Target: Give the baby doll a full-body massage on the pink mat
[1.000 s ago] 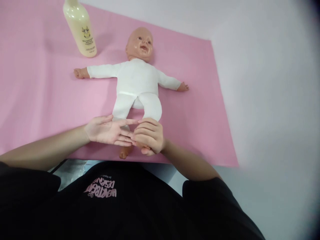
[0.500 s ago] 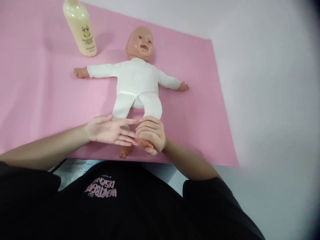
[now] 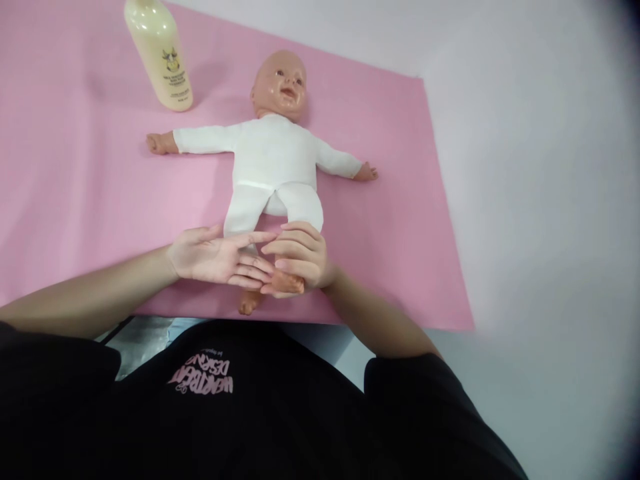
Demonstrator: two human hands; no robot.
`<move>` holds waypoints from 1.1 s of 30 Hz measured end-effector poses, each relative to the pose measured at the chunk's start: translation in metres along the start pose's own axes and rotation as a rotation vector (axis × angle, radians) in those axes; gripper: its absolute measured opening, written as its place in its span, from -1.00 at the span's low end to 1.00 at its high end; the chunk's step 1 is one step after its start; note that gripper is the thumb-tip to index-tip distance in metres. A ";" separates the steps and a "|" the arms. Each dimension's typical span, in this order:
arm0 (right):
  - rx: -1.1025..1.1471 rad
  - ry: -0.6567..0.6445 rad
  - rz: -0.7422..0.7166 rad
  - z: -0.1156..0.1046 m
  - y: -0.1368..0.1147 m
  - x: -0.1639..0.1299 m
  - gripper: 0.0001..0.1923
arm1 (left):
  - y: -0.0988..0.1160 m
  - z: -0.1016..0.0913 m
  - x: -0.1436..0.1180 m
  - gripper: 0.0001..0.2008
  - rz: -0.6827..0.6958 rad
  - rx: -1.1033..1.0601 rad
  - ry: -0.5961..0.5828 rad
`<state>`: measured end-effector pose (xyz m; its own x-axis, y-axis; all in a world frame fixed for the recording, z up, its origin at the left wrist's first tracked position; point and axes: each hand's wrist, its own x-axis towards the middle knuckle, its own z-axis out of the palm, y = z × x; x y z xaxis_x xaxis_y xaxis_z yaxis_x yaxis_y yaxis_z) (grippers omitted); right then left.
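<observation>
A baby doll (image 3: 275,150) in a white cloth body lies face up, its arms spread and its legs toward me. My right hand (image 3: 300,253) curls over the lower part of the leg on the right, and that leg's foot (image 3: 289,283) sticks out below the fingers. With palm turned up and fingers stretched out, my left hand (image 3: 220,257) reaches across the other leg. Its fingertips meet the held foot at the ankle. The doll's other foot (image 3: 249,302) rests below my left fingers, near the table's front edge.
A pale yellow pump-style or lotion-like bottle (image 3: 163,57) stands at the back left, its top cut off by the frame. Pink sheeting (image 3: 390,253) covers the surface under the doll. A pale surface lies beyond its right and far edges.
My right hand has shifted slightly up and left, and the held foot has turned and moved left within it. My left hand stays nearly in place, palm up.
</observation>
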<state>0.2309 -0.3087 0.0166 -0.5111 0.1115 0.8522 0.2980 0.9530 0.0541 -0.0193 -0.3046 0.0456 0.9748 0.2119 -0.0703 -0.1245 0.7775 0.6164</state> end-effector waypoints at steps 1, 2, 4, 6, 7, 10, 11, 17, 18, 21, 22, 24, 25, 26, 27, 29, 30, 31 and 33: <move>-0.011 0.031 -0.003 0.001 0.002 0.000 -0.61 | 0.000 -0.001 0.000 0.00 0.010 0.001 -0.001; -0.022 0.054 -0.001 0.002 0.004 0.000 -0.61 | 0.000 -0.001 0.000 0.00 0.020 0.001 -0.003; -0.041 0.073 0.007 0.002 0.005 0.000 -0.61 | -0.001 -0.002 0.001 0.00 0.035 -0.002 -0.008; -0.058 0.064 0.006 0.002 0.004 0.002 -0.61 | -0.002 -0.003 0.001 0.00 0.039 -0.002 -0.009; -0.066 0.057 0.005 0.002 0.003 0.003 -0.62 | -0.002 -0.003 0.001 0.01 0.039 -0.001 -0.003; -0.087 0.045 0.010 0.001 0.002 0.006 -0.61 | -0.002 -0.003 0.001 0.02 0.038 0.009 0.038; -0.094 0.042 0.010 0.001 0.002 0.006 -0.59 | -0.002 -0.003 0.001 0.01 0.038 0.010 0.049; -0.095 0.042 0.016 0.000 0.005 0.003 -0.47 | -0.001 -0.001 0.002 -0.01 0.042 -0.012 -0.038; -0.094 0.028 0.023 0.000 0.005 0.002 -0.45 | -0.001 0.000 0.002 -0.02 0.037 -0.010 -0.037; -0.049 -0.007 0.048 -0.001 0.006 0.001 -0.33 | 0.000 0.003 0.003 -0.05 0.039 -0.005 -0.004; -0.033 -0.005 0.060 -0.001 0.006 0.001 -0.29 | -0.001 0.003 0.003 -0.06 0.043 -0.003 0.012; -0.040 -0.008 0.088 -0.001 0.007 0.000 -0.26 | -0.001 0.003 0.003 -0.08 0.048 -0.001 0.031; -0.061 -0.012 0.100 0.000 0.008 0.000 -0.27 | -0.002 0.002 0.003 -0.09 0.051 -0.002 0.037; -0.082 -0.020 0.106 0.000 0.009 0.000 -0.28 | -0.002 0.002 0.003 -0.10 0.056 -0.004 0.040; -0.095 -0.027 0.107 0.000 0.009 0.001 -0.32 | -0.003 0.001 0.003 -0.12 0.061 -0.007 0.044; -0.093 -0.041 0.098 0.000 0.010 0.002 -0.41 | -0.004 -0.002 0.003 -0.18 0.071 -0.015 0.063; -0.086 -0.047 0.091 -0.001 0.010 0.004 -0.46 | -0.004 -0.002 0.003 -0.20 0.077 -0.018 0.079; -0.082 -0.052 0.084 -0.001 0.009 0.005 -0.50 | -0.004 -0.003 0.003 -0.22 0.084 -0.019 0.094; -0.088 -0.060 0.076 -0.002 0.007 0.007 -0.57 | -0.004 -0.003 0.003 -0.23 0.099 -0.012 0.102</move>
<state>0.2307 -0.3015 0.0239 -0.5310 0.2016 0.8230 0.4060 0.9130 0.0383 -0.0162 -0.3052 0.0401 0.9336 0.3470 -0.0895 -0.2223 0.7566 0.6150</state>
